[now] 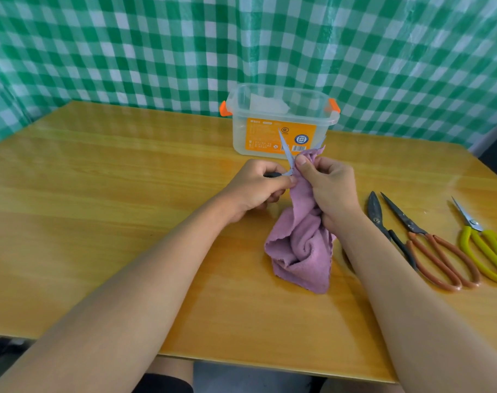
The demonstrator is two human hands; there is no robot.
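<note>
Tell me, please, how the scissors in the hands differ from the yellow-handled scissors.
The held scissors are open, blades up; the yellow-handled scissors lie shut on the table. The held scissors touch the purple cloth; the yellow-handled scissors lie untouched. Both have metal blades.

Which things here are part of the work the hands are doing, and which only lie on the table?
In use:
left hand
open-bladed scissors
purple cloth
right hand

Lying about:
clear plastic box
black-handled shears
orange-handled scissors
yellow-handled scissors
</note>
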